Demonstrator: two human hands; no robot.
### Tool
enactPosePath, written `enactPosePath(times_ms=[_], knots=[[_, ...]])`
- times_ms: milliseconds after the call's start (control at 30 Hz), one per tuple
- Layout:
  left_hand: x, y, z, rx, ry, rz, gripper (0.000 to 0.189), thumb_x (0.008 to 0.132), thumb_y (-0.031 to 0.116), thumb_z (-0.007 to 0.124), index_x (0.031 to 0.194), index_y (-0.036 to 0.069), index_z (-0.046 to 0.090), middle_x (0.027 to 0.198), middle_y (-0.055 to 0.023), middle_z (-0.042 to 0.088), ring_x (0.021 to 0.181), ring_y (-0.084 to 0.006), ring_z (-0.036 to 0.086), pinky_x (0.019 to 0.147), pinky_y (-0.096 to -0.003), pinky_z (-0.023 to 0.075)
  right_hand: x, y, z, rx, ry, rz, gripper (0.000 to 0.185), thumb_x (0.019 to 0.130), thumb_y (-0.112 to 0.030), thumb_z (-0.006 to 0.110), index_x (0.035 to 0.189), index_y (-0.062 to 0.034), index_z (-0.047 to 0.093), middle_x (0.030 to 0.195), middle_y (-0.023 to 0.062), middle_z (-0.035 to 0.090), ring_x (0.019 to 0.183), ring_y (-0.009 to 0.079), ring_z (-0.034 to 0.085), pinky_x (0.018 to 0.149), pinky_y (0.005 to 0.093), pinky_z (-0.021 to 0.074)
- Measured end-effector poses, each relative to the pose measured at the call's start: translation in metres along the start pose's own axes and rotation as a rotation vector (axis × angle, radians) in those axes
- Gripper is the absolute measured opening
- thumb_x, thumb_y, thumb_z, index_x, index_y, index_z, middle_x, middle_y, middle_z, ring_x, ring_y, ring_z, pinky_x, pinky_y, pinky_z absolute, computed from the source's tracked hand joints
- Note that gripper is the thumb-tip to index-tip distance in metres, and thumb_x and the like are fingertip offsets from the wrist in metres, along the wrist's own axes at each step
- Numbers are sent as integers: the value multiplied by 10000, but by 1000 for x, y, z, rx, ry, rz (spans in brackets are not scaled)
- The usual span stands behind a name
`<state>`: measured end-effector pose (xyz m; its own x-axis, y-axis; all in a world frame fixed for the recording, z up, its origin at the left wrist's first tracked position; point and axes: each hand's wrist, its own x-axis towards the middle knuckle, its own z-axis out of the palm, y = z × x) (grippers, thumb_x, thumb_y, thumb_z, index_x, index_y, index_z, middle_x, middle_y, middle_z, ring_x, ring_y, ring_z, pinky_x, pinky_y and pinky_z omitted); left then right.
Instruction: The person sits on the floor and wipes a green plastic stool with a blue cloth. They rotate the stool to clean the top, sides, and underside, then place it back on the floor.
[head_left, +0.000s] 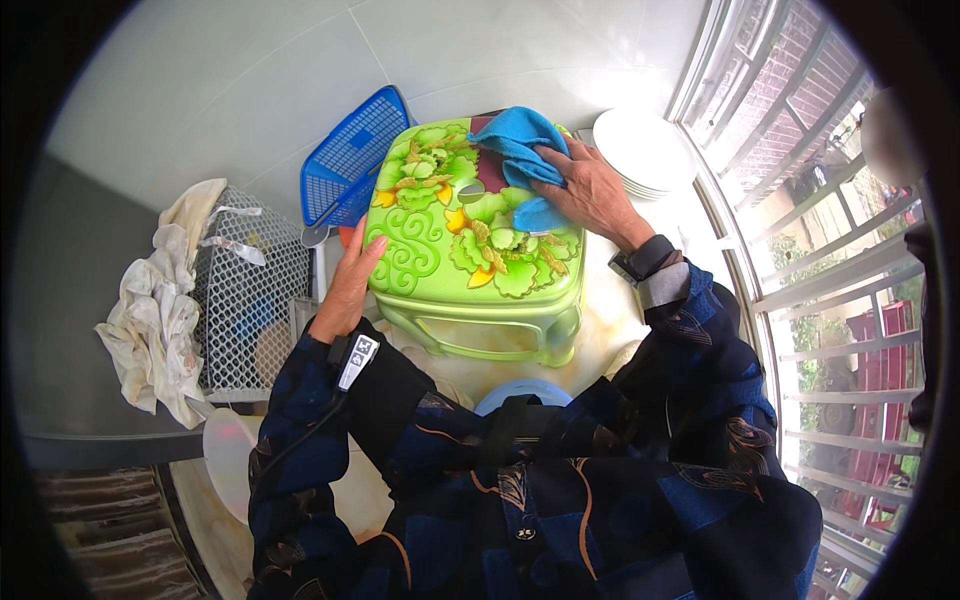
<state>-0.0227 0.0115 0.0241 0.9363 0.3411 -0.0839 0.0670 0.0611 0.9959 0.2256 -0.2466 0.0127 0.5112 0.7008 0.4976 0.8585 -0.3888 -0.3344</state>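
Note:
A green plastic stool (409, 251) with a raised flower pattern stands upright before me, its seat facing up. My left hand (349, 281) grips the left edge of the seat, thumb on top and fingers hidden beside it. My right hand (592, 187) holds a bunched blue cloth (525, 139) against the far right part of the seat. One end of the cloth lies over the flowers near my palm. Part of the seat between the flowers is dark red.
A blue plastic basket (352, 161) leans at the wall behind the stool. White plates (645, 150) are stacked at the right, near the barred window (817, 300). At the left stand a mesh-covered box (251, 300) and a crumpled whitish cloth (157, 315). A light-blue round item (525, 390) is close to my body.

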Motion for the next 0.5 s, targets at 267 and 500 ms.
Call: enactPosePath(times_ms=[267,500], knots=[[-2,2,4,-12,38,-5,690,1004,327,576,1560,60,266,1511,-99,409,1373,-193,397,1126,-324,312,-31,-25,-11,327,61,242,606,908,-334,651,1438,-113,456,1232,304,538,1086,454,564,925,475,482],[-5,-2,9,-28,154,-143,644,999,399,576,1488,29,376,1440,-98,483,1304,-183,466,1089,-310,348,-124,-96,-28,470,6,354,691,942,-352,646,1454,5,351,1019,297,557,922,448,585,807,475,490]])
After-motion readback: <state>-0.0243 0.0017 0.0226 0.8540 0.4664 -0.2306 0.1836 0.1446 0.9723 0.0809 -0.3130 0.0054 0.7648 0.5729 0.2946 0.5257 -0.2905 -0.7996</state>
